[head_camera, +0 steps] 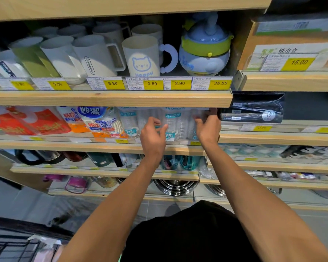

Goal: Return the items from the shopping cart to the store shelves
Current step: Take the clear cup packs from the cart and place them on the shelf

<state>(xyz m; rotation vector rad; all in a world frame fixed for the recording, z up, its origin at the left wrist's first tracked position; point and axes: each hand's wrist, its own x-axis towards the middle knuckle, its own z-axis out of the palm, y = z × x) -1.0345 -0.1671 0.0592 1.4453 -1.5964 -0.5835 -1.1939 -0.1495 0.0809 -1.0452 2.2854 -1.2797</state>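
Observation:
Both my arms reach up to the second wooden shelf (110, 143). Clear packs of plastic cups (175, 125) with blue labels stand upright there in a row. My left hand (152, 136) is in front of the packs, fingers curled and apart, touching or almost touching one pack; I cannot tell which. My right hand (208, 127) grips the top of the rightmost clear cup pack (197, 115) at the shelf's right end. The shopping cart (17, 246) shows as a dark wire frame at the bottom left, with a pale bag inside.
Paper cup packs (100, 121) and red packages (28, 120) sit left of the clear cups. Mugs (140, 55) and a blue-green kettle-shaped bottle (204, 46) fill the shelf above. Black bags (252, 108) lie to the right. Bottles and steel bowls (175, 187) occupy lower shelves.

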